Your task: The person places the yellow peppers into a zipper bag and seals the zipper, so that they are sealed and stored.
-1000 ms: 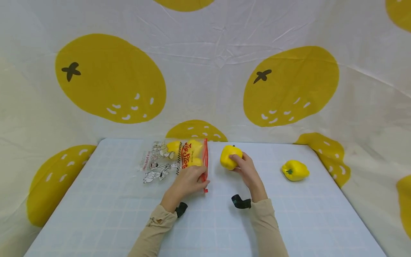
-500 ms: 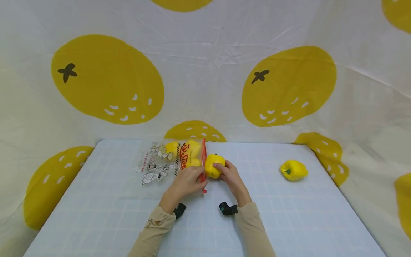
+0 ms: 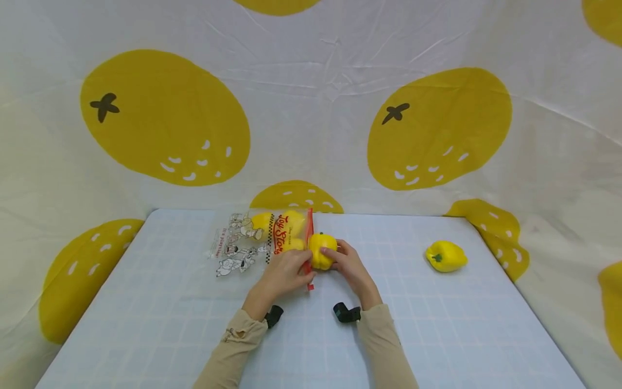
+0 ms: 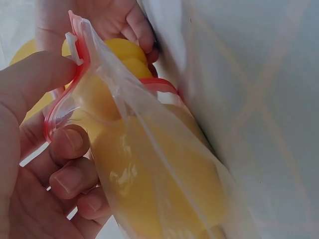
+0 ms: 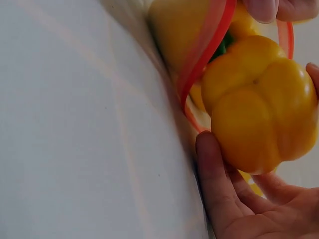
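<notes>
A clear zip bag (image 3: pixel 243 265) with printed cartoon figures and a red zip edge lies on the table, several yellow peppers (image 4: pixel 154 174) inside it. My left hand (image 3: pixel 285 274) pinches the bag's red edge (image 4: pixel 82 47) between thumb and fingers. In my right hand (image 3: pixel 351 265) is a yellow bell pepper (image 3: pixel 322 251), held at the bag's mouth. The right wrist view shows this pepper (image 5: pixel 264 109) against the open red rim (image 5: pixel 207 47); how far it is inside cannot be told.
Another yellow bell pepper (image 3: pixel 446 256) lies on its side at the right of the table (image 3: pixel 466 324). Behind the table hangs a pale cloth (image 3: pixel 311 124) printed with large yellow fruit. Black wrist cameras sit at both cuffs.
My right hand has brought its pepper leftward and down to the bag's mouth, hardly moving in the last half second. My left hand keeps its pinch on the red edge.
</notes>
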The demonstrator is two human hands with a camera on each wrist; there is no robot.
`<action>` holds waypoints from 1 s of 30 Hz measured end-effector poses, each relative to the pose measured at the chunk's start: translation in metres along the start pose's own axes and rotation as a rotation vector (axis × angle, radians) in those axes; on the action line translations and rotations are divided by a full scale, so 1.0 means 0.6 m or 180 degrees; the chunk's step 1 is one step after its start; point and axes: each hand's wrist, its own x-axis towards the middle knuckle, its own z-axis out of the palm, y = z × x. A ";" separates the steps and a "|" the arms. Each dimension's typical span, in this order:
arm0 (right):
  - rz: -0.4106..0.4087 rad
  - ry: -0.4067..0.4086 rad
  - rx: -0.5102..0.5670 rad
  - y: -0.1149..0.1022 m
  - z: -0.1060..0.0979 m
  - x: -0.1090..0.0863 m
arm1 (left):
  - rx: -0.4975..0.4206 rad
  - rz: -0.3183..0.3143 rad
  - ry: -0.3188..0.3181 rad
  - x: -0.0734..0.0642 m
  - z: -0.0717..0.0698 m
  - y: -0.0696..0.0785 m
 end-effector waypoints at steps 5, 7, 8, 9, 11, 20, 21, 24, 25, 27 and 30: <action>-0.0081 0.0033 0.0015 0.003 0.003 0.003 | -0.0009 -0.0039 -0.0007 0.001 0.000 0.001; -0.0108 0.0046 -0.0028 0.005 0.004 0.003 | 0.0006 -0.0019 0.0008 0.002 0.000 0.001; -0.0122 0.0043 -0.0042 0.006 0.004 0.003 | 0.0021 -0.0008 0.0020 0.002 0.000 0.001; -0.0133 0.0026 -0.0053 0.007 0.004 0.003 | 0.0032 0.0006 0.0038 0.002 0.001 0.001; -0.0149 -0.0030 -0.0060 0.007 0.004 0.001 | 0.0053 0.0021 0.0056 0.003 0.001 0.001; -0.0260 -0.0471 -0.0194 0.005 0.007 -0.002 | -0.0086 -0.0014 -0.0002 0.005 -0.001 0.006; -0.0268 -0.0505 -0.0202 0.006 0.007 -0.002 | -0.0111 -0.0026 -0.0019 0.004 -0.001 0.006; -0.0279 -0.0513 -0.0220 0.009 0.008 -0.001 | -0.0215 -0.0049 -0.0055 0.003 0.000 0.007; -0.0277 -0.0502 -0.0231 0.010 0.008 -0.001 | -0.0248 -0.0060 -0.0058 0.003 0.000 0.007; -0.0259 -0.0469 -0.0241 0.011 0.009 0.000 | -0.0295 -0.0079 -0.0058 0.003 0.001 0.008; -0.0246 -0.0411 -0.0265 0.013 0.009 0.000 | -0.0366 -0.0116 -0.0116 0.003 0.002 0.008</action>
